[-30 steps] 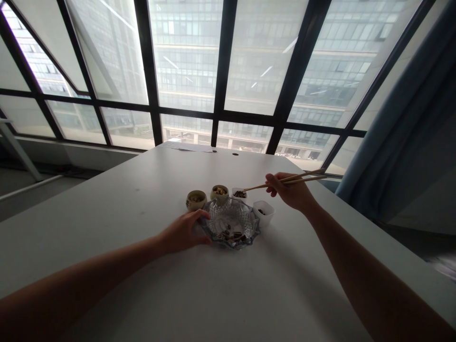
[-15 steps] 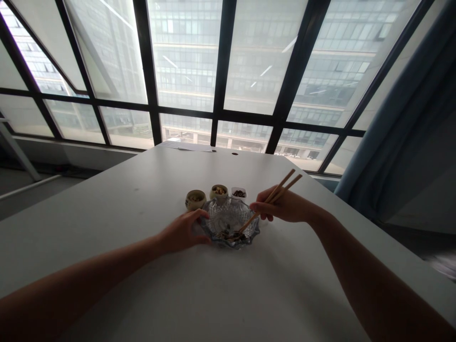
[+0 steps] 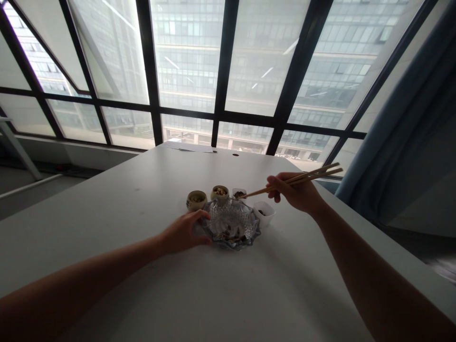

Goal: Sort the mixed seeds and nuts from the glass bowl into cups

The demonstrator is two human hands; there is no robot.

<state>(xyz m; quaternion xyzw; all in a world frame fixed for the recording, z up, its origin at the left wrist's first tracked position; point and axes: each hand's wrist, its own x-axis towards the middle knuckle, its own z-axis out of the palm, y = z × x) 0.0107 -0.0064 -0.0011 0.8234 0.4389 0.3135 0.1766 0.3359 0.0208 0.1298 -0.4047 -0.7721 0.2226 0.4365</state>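
Head view — the right hand, closed round 2 chopsticks, has lifted them from the glass bowl since 0.5 s ago; their tips meet the far white cup. The left hand, half-curled, holds the bowl's left side on the table — the right-hand white cup shows again.

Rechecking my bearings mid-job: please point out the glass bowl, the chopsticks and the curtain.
Glass bowl (image 3: 233, 214): head view, on its bare inner far wall.
Chopsticks (image 3: 258, 192): head view, on the lower shafts.
Curtain (image 3: 402, 126): head view, on its blue folds.
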